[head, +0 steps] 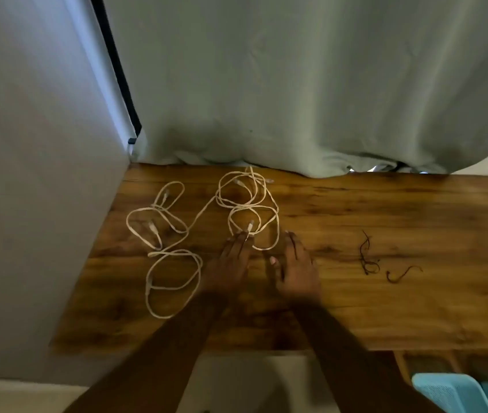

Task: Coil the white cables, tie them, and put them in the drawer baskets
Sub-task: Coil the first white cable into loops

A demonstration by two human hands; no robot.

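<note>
White cables still loose, nothing coiled yet

White cables [207, 222] lie spread in slack, overlapping loops across the left half of the wooden counter [386, 210], some loops crossing one another so that it is hard to tell how many separate cables there are. None is wound into a tidy coil and none is tied. The left hand [232, 262] reaches forward with fingers straight, its fingertips touching a loop and a plug end near the middle of the tangle. The right hand [296, 269] lies flat just beside it, fingers extended, gripping nothing. Neither grip is closed round a cable.

Dark ties [369, 257] lie well apart to the right, untouched. Blue baskets [451, 393] show at the lower right edge, below the counter; whether they hold anything cannot be seen.

By my reading the task is at its very start: picking out one cable, coiling, tying and stowing all remain.
</note>
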